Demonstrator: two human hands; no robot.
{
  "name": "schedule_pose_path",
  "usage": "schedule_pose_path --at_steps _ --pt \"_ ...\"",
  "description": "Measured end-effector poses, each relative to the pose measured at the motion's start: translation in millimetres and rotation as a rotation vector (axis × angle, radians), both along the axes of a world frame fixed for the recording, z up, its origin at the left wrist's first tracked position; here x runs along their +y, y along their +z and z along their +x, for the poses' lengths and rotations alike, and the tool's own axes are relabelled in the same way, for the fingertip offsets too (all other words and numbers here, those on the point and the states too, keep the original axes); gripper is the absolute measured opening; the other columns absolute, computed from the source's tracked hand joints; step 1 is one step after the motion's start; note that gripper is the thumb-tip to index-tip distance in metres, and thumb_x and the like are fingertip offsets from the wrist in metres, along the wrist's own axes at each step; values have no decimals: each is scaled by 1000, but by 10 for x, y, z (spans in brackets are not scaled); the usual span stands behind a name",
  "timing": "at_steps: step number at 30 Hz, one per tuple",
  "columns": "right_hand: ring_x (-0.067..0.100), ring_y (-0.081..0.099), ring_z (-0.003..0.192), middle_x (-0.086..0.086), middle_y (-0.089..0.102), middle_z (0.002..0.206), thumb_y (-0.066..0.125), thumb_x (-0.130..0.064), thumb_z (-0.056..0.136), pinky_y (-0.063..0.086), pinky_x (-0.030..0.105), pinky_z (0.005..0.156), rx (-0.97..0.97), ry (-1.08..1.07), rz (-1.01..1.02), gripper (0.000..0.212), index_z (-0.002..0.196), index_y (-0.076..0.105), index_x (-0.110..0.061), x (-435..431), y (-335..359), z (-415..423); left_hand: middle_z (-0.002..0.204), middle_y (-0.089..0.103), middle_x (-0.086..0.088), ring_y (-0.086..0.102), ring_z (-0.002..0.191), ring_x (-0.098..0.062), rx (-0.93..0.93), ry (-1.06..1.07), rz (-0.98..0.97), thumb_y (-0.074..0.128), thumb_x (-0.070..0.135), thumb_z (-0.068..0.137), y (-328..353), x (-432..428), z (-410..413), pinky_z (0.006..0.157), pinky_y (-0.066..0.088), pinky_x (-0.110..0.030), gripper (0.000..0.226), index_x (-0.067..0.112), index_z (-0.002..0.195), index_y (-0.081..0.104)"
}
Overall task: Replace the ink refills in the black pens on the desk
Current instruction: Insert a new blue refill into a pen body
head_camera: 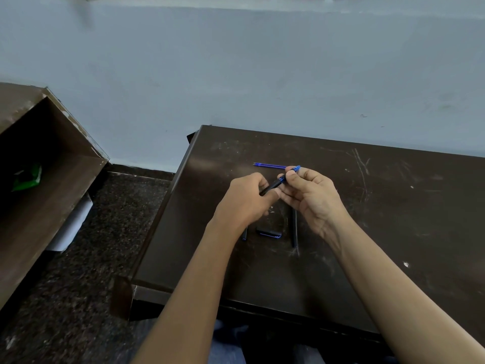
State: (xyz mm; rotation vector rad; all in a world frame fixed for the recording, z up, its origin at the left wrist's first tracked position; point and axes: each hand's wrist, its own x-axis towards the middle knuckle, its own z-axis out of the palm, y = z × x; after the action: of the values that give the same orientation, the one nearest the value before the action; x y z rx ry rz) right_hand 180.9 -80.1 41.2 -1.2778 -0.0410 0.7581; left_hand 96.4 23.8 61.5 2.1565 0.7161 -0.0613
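Left hand (pixel 248 199) gripping black pen (pixel 271 186) barrel; right hand (pixel 308 191) pinching blue tip: twist gently, barrel steady, over table (pixel 393 206)

Both bare forearms reach forward and converge. The left hand (pixel 245 199) is curled, back of the hand up, closed around a pen (pixel 273 185). The right hand (pixel 312 195) is palm-left, its fingers (pixel 291 171) pinching the pen's far end.

Both forearms are bare to the hands, left (pixel 245 199) and right (pixel 312 195), no sleeves; blue trousers (pixel 225 342), possibly jeans, show below.
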Motion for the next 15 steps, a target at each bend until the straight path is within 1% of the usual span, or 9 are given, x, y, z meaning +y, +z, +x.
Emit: schedule_pose_path --at_steps 2,4,6,7,9,10,12,13,15 --pt "9 69 65 8 68 86 56 -7 93 59 26 71 11 -2 -2 7 94 62 -4 2 2 -6 89 69 -2 59 68 -5 16 9 -17 44 37 97 -9 -7 28 59 42 -17 24 18 90 56" --pt "10 70 63 7 68 86 56 -6 93 59 28 75 14 -5 -11 7 95 62 -4 0 1 -9 91 69 -3 57 69 -5 13 14 -29 37 30 100 -4 -5 39 63 42 -17 29 15 90 59" --pt "9 69 61 7 69 86 56 -6 93 59 29 76 2 -2 -24 7 95 62 -4 2 0 -13 94 69 -4 61 75 -9 1 -3 -19 39 22 99 -5 4 36 69 45 -19 24 15 89 60" --pt "9 69 62 7 69 86 56 -7 92 59 29 77 -3 -1 -27 7 95 62 -4 4 0 -15 94 69 -4 63 79 -11 -10 -8 4 43 20 97 -7 10 28 69 45 -18 19 16 88 59" --pt "10 70 66 8 69 87 56 -7 92 59 31 80 -1 -3 -21 9 98 62 -4 9 3 -16 93 68 -4 62 81 -12 -37 2 46 53 22 93 -17 18 8 61 41 -14 6 18 90 56" --pt "11 70 67 9 69 87 57 -6 92 59 32 80 0 -4 -16 9 99 62 -3 12 7 -15 93 68 -4 62 81 -12 -53 12 53 56 24 92 -26 18 4 60 40 -14 6 18 91 55" --pt "10 70 66 9 69 87 57 -6 92 59 29 75 -7 -2 -8 9 98 62 -2 20 22 -17 92 68 -4 64 83 -15 -80 51 33 55 32 92 -33 9 9 61 42 -17 16 16 94 53" --pt "10 70 66 10 69 87 56 -6 92 59 27 74 -10 -1 -3 9 99 62 -2 22 28 -23 93 69 -5 65 84 -15 -85 75 18 51 34 94 -39 5 23 63 44 -19 19 15 95 54" --pt "10 70 65 10 69 89 56 -6 93 60 27 75 -17 2 -5 12 102 61 -1 25 35 -33 95 71 -8 68 84 -17 -59 91 8 39 33 99 -55 4 57 70 48 -24 26 14 92 56"
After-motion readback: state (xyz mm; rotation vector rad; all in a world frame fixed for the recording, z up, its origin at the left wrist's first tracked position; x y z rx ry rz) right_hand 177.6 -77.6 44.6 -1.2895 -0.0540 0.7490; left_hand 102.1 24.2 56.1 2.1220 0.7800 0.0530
